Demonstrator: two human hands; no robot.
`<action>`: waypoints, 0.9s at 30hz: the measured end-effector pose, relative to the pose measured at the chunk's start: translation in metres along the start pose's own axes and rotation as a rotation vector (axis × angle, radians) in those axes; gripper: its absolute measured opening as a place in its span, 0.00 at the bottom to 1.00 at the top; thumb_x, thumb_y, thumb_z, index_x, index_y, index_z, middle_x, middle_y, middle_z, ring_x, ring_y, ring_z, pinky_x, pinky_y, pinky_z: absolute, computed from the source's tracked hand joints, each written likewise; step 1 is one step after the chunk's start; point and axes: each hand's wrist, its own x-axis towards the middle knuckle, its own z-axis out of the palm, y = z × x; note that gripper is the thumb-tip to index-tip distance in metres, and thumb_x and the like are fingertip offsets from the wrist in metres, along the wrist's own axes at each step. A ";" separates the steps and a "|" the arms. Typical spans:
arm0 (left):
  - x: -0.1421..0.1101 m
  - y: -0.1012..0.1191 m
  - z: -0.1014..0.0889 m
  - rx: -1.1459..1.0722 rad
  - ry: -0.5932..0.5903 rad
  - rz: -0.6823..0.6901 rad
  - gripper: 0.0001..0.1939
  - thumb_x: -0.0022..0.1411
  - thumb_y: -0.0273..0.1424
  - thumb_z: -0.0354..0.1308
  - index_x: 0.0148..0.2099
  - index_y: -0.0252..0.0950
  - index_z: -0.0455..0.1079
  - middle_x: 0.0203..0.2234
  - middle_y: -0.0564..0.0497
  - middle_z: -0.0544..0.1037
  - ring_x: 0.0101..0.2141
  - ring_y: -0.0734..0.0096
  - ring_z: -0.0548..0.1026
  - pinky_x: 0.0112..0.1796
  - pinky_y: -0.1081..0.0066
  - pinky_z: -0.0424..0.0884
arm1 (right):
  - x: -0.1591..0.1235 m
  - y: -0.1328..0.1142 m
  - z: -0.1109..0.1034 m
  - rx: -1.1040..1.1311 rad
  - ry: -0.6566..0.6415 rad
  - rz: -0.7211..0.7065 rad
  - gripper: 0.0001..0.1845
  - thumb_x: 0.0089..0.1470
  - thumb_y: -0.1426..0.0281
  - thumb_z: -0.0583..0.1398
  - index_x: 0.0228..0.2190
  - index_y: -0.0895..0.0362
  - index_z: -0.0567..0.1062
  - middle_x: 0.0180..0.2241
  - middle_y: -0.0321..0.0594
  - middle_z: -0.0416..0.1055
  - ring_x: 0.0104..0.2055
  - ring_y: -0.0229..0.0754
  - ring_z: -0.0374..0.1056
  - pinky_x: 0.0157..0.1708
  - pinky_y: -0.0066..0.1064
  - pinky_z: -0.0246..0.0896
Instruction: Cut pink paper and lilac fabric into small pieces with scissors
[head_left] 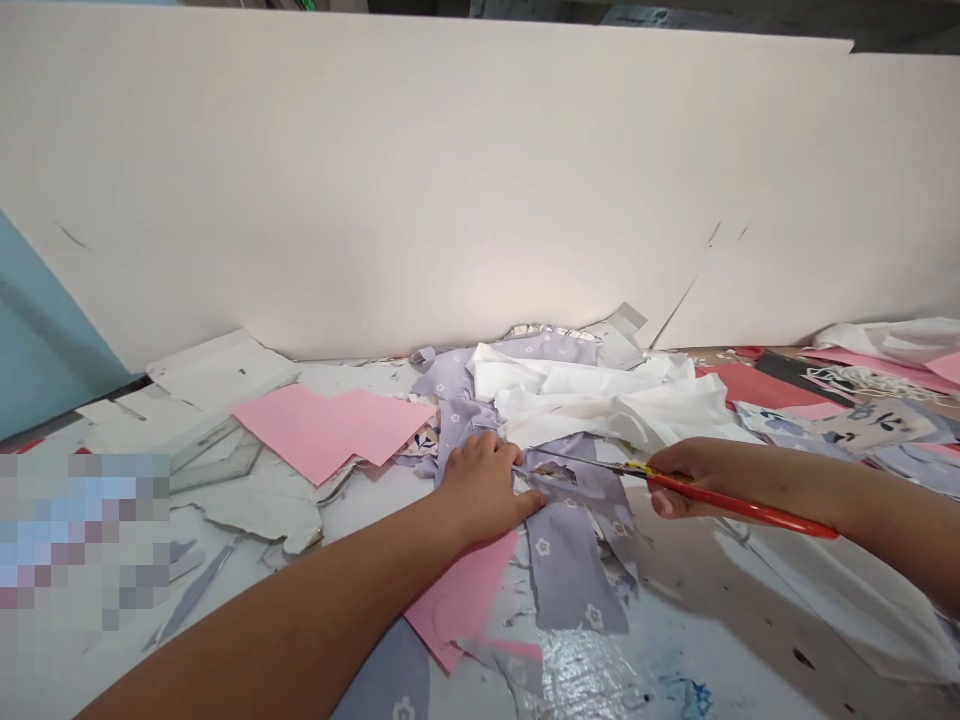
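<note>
Red-handled scissors (739,503) across lilac floral fabric (568,580)

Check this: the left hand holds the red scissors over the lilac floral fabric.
Wrong hand. The head view shows the right hand, not the left hand, holding the red scissors. They are over the lilac floral fabric, as you said.

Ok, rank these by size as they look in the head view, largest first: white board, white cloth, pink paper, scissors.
1. The white board
2. The white cloth
3. The pink paper and the scissors: unsure. The paper covers more area, but the scissors look longer and sit nearer the camera, so I won't rank them.
</note>
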 end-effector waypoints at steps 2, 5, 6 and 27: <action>0.000 0.000 -0.001 0.001 -0.007 -0.004 0.25 0.47 0.53 0.46 0.43 0.44 0.62 0.39 0.48 0.63 0.44 0.57 0.60 0.43 0.57 0.57 | 0.006 0.012 -0.002 0.028 -0.104 0.049 0.13 0.46 0.56 0.52 0.24 0.53 0.65 0.20 0.33 0.57 0.19 0.33 0.50 0.20 0.27 0.45; 0.000 0.000 -0.001 0.004 -0.015 -0.007 0.26 0.47 0.54 0.46 0.43 0.44 0.62 0.39 0.48 0.62 0.44 0.57 0.60 0.43 0.58 0.57 | 0.012 0.018 -0.006 -0.015 -0.160 0.081 0.13 0.46 0.58 0.52 0.21 0.55 0.61 0.18 0.31 0.51 0.17 0.30 0.44 0.18 0.26 0.41; 0.000 0.000 -0.001 0.009 -0.016 -0.010 0.26 0.46 0.54 0.46 0.43 0.44 0.62 0.39 0.48 0.62 0.44 0.57 0.60 0.43 0.58 0.57 | 0.013 0.016 -0.007 -0.019 -0.184 0.086 0.14 0.47 0.58 0.51 0.20 0.55 0.59 0.17 0.31 0.49 0.17 0.30 0.42 0.18 0.26 0.40; 0.003 -0.005 -0.003 -0.021 -0.001 -0.012 0.27 0.43 0.54 0.49 0.42 0.43 0.62 0.38 0.49 0.64 0.42 0.60 0.62 0.41 0.60 0.59 | 0.049 -0.008 -0.032 -0.032 -0.470 0.028 0.27 0.48 0.48 0.48 0.29 0.58 0.71 0.18 0.31 0.55 0.15 0.30 0.51 0.18 0.26 0.47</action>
